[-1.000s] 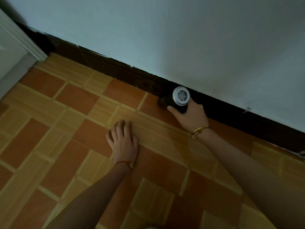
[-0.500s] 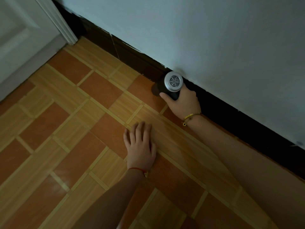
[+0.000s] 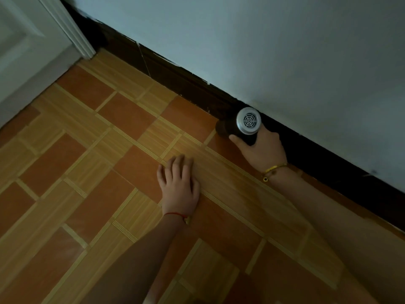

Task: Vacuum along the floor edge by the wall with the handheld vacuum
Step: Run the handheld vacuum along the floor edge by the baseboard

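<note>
Head view shows the right hand [image 3: 262, 150] with fingers wrapped around the handheld vacuum [image 3: 238, 127], which sits low against the dark baseboard [image 3: 179, 77] where tiled floor [image 3: 87, 172] meets wall [image 3: 285, 51]. The left hand [image 3: 178, 183] lies flat on the floor, fingers spread. Its nozzle may ride up the baseboard and miss the seam, or knock the door frame [image 3: 76, 38] ahead.

The right hand [image 3: 260, 150] holds the small black vacuum [image 3: 237, 128] tight, right of the middle of the frame. The vacuum sits against the dark strip [image 3: 179, 80] under the pale wall [image 3: 263, 44]. The left hand [image 3: 178, 187] lies flat on the tiled floor [image 3: 87, 172]. A white door frame [image 3: 72, 34] is at the upper left.
</note>
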The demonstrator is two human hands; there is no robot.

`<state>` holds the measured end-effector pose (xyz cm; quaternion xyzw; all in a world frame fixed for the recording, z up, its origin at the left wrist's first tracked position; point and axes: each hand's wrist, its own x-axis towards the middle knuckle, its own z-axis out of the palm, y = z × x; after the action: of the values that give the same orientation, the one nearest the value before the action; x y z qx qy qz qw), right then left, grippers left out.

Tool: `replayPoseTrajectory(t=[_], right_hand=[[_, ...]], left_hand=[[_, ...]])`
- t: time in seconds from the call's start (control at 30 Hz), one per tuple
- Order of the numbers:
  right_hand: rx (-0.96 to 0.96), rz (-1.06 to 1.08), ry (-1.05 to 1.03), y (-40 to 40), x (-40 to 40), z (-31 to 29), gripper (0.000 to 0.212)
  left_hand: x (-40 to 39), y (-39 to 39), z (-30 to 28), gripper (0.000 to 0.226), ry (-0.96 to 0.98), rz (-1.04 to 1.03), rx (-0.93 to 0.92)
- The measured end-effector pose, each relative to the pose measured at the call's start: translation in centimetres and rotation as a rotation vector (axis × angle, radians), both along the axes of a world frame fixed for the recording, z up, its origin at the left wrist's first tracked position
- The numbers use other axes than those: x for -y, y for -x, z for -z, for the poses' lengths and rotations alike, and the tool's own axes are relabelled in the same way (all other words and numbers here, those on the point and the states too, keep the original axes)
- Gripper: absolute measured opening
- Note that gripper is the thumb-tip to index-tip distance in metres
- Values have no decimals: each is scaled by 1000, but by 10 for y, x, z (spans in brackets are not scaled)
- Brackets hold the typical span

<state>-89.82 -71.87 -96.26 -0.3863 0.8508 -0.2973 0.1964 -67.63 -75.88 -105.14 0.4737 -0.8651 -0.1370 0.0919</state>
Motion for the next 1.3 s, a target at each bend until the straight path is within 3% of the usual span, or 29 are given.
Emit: replayPoseTrajectory(t=[0.53,0.73,0.93,1.17,1.3], right_hand=[[-56,261,-81,11,-134,-4,67],[-9,445,-24,28,-195,-2,68],[-16,459,-16,28,-233,-3,64],[30,486,-28,36,-283,-5,59],[-25,613,32,36,-304,-5,61]], left_hand=[[-14,7,-9,45,9,-6,65],[-50,34,-18,35,-13,172,-57],[-103,77,-20,51,-61,354,-53],[-139,101,-8,45,-84,374,-31],[-142,101,-5,47,-40,380,1]])
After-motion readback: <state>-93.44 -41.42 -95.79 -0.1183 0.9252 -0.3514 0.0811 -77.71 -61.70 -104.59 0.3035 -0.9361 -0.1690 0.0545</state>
